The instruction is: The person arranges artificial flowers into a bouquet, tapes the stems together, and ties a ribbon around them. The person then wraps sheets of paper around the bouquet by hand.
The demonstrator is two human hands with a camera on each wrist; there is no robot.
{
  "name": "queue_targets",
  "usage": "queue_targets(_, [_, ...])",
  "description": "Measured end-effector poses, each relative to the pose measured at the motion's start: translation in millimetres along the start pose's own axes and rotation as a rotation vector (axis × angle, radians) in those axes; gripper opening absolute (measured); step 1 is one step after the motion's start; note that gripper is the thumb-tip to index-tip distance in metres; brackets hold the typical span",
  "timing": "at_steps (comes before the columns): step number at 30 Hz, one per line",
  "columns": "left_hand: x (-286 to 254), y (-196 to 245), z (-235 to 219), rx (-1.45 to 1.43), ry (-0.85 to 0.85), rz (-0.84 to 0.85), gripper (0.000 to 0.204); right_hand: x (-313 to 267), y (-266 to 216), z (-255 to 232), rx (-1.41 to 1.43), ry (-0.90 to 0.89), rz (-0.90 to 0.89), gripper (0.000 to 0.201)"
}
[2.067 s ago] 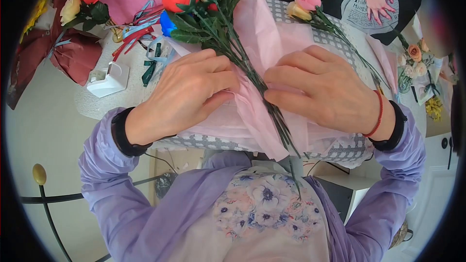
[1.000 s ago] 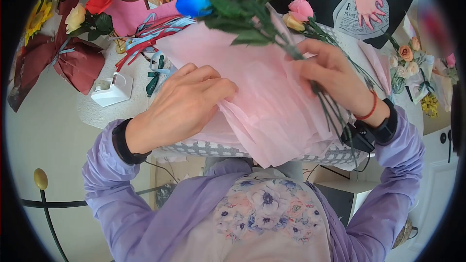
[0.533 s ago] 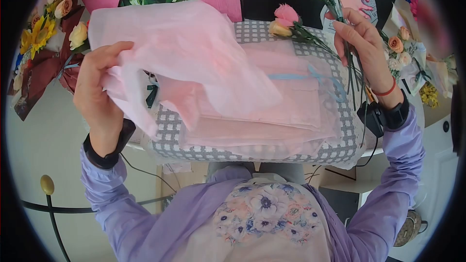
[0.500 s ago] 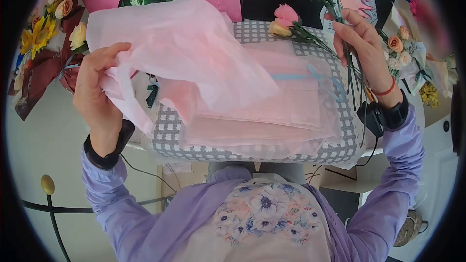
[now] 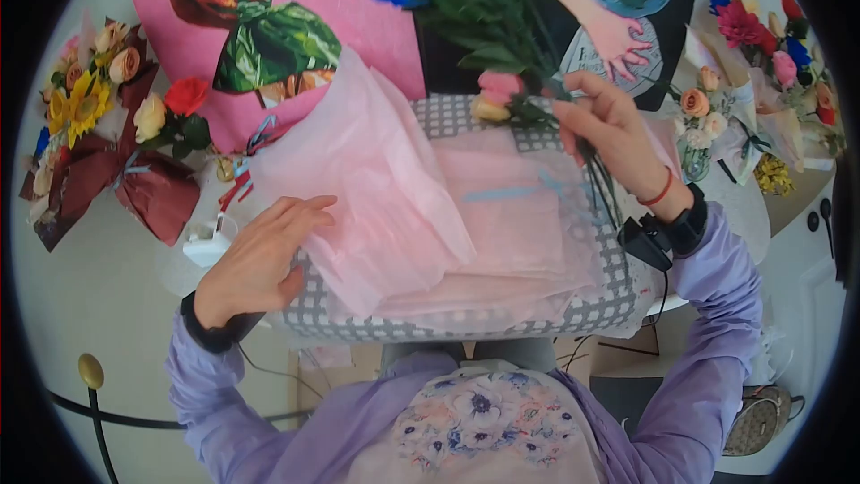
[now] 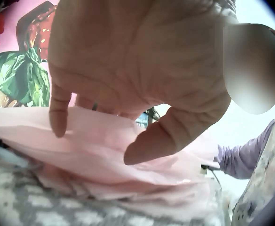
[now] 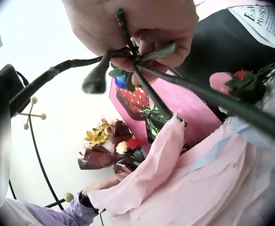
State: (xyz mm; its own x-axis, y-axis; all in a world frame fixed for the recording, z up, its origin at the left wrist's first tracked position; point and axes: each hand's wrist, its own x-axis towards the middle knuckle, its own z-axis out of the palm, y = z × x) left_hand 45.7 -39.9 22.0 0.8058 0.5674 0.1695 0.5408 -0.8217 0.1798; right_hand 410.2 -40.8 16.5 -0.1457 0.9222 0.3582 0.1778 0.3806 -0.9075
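The flower bunch (image 5: 493,22), dark leaves with a blue bloom, is in the air at the far right of the loose pink sheet (image 5: 376,197), the right hand (image 5: 616,130) gripping its stems (image 7: 151,92). At the sheet's left edge is the left hand (image 5: 267,255), its fingers extended and thumb apart; whether the fingertips touch the sheet, I cannot tell. Right of the sheet, folded pink sheets (image 5: 524,242) bearing a pale blue ribbon (image 5: 502,193) lie on a checked cloth (image 5: 618,296). Farther back on the sheet's right are two roses (image 5: 497,91). Well left of it is a brown-wrapped bouquet (image 5: 134,188); behind it, a pink painting (image 5: 278,36).
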Motion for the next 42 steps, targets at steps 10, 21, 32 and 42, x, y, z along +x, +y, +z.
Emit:
queue_targets(10, [91,34,-3,-0.954,0.248,-0.096,0.039,32,-9,39,-0.153,0.073,-0.28,0.025])
queue_targets(21, [145,20,-3,-1.566,0.466,0.011,0.026,46,-9,-13,-0.393,0.035,-0.217,0.021])
queue_targets(32, [148,1,-13,-1.537,0.325,0.13,0.02,41,85,-68,-1.209,-0.171,0.113,0.024])
queue_targets(42, [186,10,-60,-1.226,0.466,0.304,0.02,36,2,-74,-0.739,0.491,-0.301,0.028])
